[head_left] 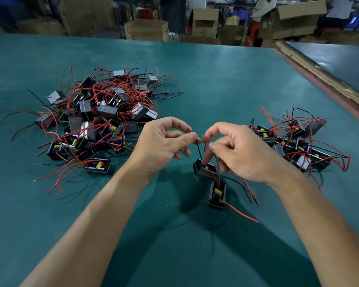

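A small black box module [203,170] with yellow and blue parts inside sits tilted on the green table [226,83], just below my hands. My left hand [164,145] pinches its thin black wire [198,150] between thumb and forefinger. My right hand [238,151] pinches a red wire [205,139] from the same module, and one of its fingers reaches down into the box. A second module [217,194] lies nearer to me with a red lead [239,212] trailing right.
A big tangled heap of modules with red and black wires [95,117] lies at the left. A smaller row of modules [294,143] lies at the right. The table's right edge [323,88] runs diagonally. Cardboard boxes [146,30] stand beyond the far edge.
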`<state>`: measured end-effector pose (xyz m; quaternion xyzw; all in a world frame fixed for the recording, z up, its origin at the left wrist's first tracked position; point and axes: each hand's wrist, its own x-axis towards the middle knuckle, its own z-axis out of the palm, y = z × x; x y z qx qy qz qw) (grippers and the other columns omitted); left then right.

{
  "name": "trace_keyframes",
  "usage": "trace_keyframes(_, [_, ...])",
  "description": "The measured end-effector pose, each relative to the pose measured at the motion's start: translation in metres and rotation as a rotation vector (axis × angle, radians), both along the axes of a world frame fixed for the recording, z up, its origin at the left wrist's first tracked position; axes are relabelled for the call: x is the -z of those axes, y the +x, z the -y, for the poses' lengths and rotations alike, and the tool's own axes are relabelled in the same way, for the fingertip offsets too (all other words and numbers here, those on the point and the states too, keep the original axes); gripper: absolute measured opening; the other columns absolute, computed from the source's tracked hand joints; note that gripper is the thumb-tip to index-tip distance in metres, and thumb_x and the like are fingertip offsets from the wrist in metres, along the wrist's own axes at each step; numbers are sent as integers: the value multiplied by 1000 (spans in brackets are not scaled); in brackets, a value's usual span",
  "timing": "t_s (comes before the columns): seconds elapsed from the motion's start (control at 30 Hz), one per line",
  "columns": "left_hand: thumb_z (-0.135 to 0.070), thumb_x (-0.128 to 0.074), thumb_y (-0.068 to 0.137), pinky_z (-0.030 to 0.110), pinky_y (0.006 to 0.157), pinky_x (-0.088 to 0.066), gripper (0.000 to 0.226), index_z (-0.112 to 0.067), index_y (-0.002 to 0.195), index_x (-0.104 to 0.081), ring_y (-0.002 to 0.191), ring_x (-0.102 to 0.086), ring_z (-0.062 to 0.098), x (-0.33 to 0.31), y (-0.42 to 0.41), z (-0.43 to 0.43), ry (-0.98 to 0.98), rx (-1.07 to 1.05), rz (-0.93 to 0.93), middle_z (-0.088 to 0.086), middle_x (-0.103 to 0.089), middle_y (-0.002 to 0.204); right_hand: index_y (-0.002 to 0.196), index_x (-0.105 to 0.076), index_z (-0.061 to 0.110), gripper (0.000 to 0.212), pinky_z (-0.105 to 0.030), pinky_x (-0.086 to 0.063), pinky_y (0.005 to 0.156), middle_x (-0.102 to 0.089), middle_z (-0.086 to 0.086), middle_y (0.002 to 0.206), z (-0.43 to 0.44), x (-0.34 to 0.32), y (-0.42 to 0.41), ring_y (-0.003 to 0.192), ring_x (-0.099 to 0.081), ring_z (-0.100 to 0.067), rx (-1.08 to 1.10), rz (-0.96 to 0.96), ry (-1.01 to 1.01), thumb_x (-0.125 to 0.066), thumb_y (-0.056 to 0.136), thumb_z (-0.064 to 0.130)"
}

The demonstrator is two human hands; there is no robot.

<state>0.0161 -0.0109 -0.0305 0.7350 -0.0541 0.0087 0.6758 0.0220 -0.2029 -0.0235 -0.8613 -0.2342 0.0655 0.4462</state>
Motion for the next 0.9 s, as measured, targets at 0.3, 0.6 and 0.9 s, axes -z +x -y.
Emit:
trace_keyframes(0.3, [-4,-77,79,21,50,-44,7,-10,82,-73,50,-57,13,-3,-2,1,9,7,-10,7,-74,76,112,-56,37,35,-17,-39,44,-72,3,66,2,1,2,44,-50,-14,-21,30,24,-42,96,10])
trace_keyframes(0.6, [-7,-80,76,20,48,-45,18,-9,87,-66,48,-58,14,-2,-1,1,28,0,-60,11,-75,77,101,-55,40,31,-16,-37,42,-71,1,65,2,2,3,42,-51,-13,-16,18,41,-40,87,17])
trace_keyframes(0.9, [-10,-69,88,19,45,-44,6,-11,85,-64,45,-58,13,-2,-2,3,2,30,-37,9,-75,78,98,-49,35,32,-24,-43,45,-71,-3,64,1,0,3,41,-50,-13,6,-21,70,-40,93,4])
